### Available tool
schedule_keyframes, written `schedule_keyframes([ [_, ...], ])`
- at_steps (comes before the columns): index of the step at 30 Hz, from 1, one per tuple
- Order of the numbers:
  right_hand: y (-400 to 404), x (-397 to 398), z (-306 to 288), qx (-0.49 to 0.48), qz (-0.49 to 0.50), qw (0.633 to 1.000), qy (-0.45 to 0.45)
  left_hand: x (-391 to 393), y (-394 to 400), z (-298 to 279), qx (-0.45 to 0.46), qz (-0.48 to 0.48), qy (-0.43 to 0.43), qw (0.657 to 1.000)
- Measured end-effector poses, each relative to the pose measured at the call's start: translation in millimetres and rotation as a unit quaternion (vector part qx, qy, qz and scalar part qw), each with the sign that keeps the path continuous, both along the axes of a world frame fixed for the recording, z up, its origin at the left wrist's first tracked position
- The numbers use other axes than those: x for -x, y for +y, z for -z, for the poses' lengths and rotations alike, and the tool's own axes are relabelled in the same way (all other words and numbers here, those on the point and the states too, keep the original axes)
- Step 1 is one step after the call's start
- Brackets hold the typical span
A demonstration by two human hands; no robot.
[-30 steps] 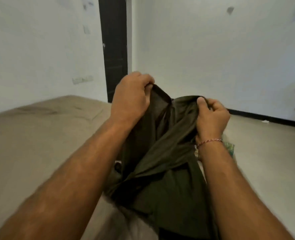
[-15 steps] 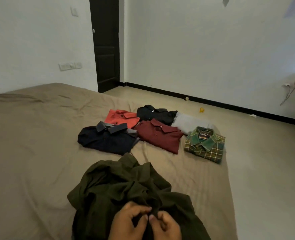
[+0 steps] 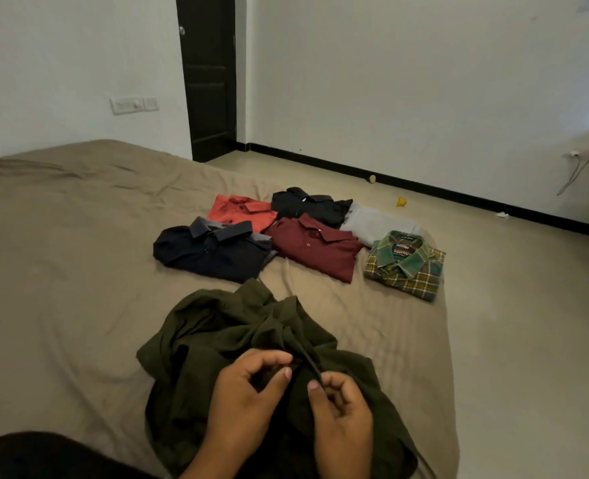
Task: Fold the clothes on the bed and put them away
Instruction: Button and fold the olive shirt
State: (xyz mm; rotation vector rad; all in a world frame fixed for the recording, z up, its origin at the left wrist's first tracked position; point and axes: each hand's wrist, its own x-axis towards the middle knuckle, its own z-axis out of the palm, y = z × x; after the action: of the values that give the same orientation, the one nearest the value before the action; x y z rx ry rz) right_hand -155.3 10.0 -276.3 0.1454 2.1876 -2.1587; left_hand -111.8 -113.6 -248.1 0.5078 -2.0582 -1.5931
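- Crumpled dark olive cloth shirt (image 3: 237, 344) is lying on the tan-sheeted bed (image 3: 61, 271).
- Left hand (image 3: 248, 406) and right hand (image 3: 341, 413) are each pinching its placket.
- Soft, light, floppy; likely best gripped at seams.

Place: a bedroom in a home
Bed (image 3: 61, 236): wide, under a plain tan sheet
Clothes: folded shirts (image 3: 300, 236) laid in rows (collars up)
Room: bare white walls, dark door (image 3: 208, 74), wall switch panel (image 3: 132, 104)
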Motion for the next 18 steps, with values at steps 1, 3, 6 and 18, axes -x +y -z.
schedule_keyframes([
  [1, 1.5, -1.0, -2.7, 0.01, -0.002, 1.0, -0.004, -1.2, 1.3, -2.4, 0.0, -0.001, 0.004, 1.0],
  [3, 4.7, -2.8, -7.7, 0.019, -0.008, 1.0, -0.006, -4.2, 4.4, -5.4, -0.009, 0.002, 0.009, 1.0],
  [6, 7.6, -6.6, -17.7, 0.044, -0.042, 0.998, -0.004, -9.6, 9.7, -10.5, -0.03, 0.011, 0.011, 0.999],
  [18, 9.4, -15.2, -33.3, 0.227, -0.079, 0.967, -0.085, -20.9, 21.5, -19.5, -0.054, -0.052, 0.062, 0.995],
])
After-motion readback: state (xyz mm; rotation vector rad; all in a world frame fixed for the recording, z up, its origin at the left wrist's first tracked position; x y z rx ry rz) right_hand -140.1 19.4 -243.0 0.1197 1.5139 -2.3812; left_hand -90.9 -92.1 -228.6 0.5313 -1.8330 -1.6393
